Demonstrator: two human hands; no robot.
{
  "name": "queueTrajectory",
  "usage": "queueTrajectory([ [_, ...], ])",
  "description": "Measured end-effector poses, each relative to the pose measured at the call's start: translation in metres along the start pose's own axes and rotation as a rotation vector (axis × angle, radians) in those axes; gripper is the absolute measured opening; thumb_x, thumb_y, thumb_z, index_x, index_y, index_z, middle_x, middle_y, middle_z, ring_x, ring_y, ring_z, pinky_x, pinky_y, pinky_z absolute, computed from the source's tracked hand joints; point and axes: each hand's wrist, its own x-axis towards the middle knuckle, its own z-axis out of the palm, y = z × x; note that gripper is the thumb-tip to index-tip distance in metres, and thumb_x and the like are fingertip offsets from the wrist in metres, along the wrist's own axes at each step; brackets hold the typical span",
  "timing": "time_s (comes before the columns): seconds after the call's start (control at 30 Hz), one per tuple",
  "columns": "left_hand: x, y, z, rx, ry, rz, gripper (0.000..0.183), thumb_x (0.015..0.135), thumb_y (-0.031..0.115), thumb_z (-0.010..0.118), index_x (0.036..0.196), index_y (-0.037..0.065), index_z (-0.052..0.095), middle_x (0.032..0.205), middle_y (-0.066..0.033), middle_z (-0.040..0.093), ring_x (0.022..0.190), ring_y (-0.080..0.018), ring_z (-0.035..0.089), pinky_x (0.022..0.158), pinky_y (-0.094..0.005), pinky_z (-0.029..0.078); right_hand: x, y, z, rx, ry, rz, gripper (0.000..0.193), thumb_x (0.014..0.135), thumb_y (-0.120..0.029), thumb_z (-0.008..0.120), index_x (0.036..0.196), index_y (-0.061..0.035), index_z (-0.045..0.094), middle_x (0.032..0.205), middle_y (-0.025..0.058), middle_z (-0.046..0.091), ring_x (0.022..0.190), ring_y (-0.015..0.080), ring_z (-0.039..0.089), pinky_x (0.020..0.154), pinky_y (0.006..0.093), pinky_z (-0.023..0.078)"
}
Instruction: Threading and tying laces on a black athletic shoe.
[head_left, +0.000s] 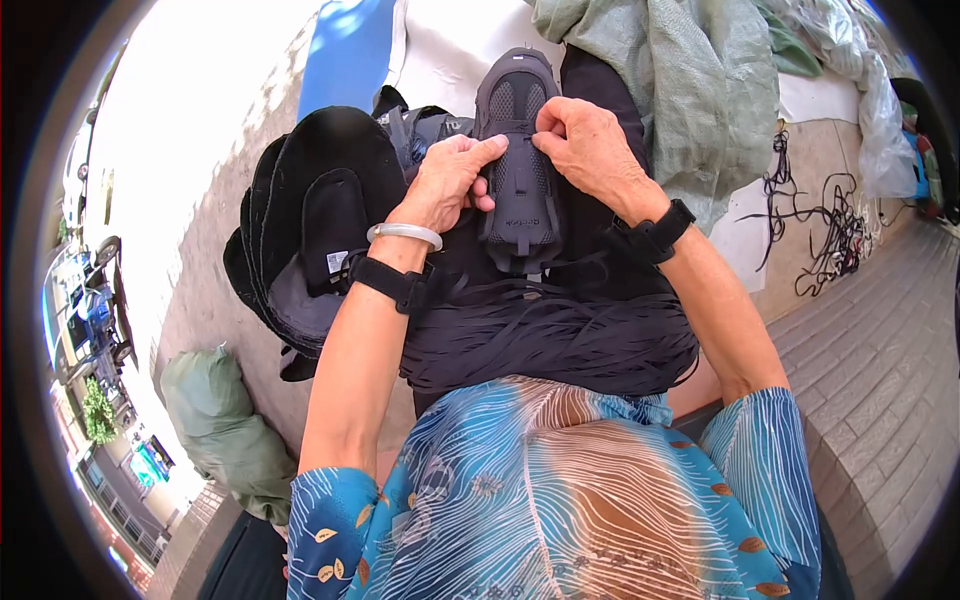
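Observation:
A dark grey mesh shoe upper point(517, 180) lies lengthwise over my lap, toe end away from me. My left hand point(452, 182) grips its left edge, thumb on top and fingers curled at the side. At the upper's right edge, my right hand point(592, 150) is closed in a pinch. Whatever is between those fingertips is too small or hidden to make out. A thick bundle of flat black shoelaces point(550, 340) rests across my lap, just below the upper's heel end.
Nested black shoe uppers point(335, 200) stand left of my left hand. A grey-green woven sack point(695, 100) drapes at the upper right, beside clear plastic point(885, 130). Loose black laces point(835, 235) lie tangled on the ground at right. A stuffed green sack point(220, 415) sits at lower left.

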Motion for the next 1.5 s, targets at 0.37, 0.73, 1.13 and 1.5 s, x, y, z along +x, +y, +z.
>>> queueTrajectory([
  [0.37,-0.001,0.002,0.002,0.08,-0.006,0.007,0.026,0.085,0.024,0.07,0.078,0.009,0.05,0.057,0.0028,0.045,0.043,-0.0057,0.044,0.038,-0.0224,0.043,0.003,-0.003,0.008,-0.112,0.017,0.078,0.018,0.078,-0.013,0.055,0.079,0.003,0.064,0.079,0.0218,0.064,0.079,0.0375,0.063,0.073,0.0426,0.05],
  [0.73,-0.017,0.002,0.007,0.171,0.084,0.235,0.018,0.086,0.015,0.067,0.09,0.003,0.054,0.069,0.0011,0.052,0.054,-0.0055,0.051,0.045,-0.0203,0.047,0.003,-0.006,0.004,-0.15,-0.054,-0.01,0.016,0.079,-0.009,0.052,0.076,0.0029,0.063,0.079,0.0239,0.064,0.079,0.0408,0.063,0.073,0.0461,0.05],
  [1.13,-0.007,0.014,0.009,0.718,0.074,0.477,0.016,0.088,0.018,0.059,0.091,0.002,0.059,0.071,-0.0022,0.056,0.056,-0.0085,0.053,0.05,-0.0246,0.048,-0.003,0.001,-0.001,-0.056,0.005,-0.098,0.013,0.081,-0.01,0.054,0.081,0.0,0.063,0.079,0.0208,0.063,0.081,0.0378,0.062,0.074,0.0449,0.049],
  [1.5,-0.05,0.032,-0.007,0.641,0.044,0.331,0.017,0.094,0.019,0.052,0.09,0.002,0.053,0.067,-0.0011,0.052,0.053,-0.0082,0.053,0.051,-0.0236,0.047,0.0,-0.022,0.007,0.092,-0.111,-0.428,0.02,0.083,-0.003,0.057,0.102,-0.0001,0.061,0.092,0.0163,0.06,0.086,0.0339,0.062,0.075,0.0388,0.051],
])
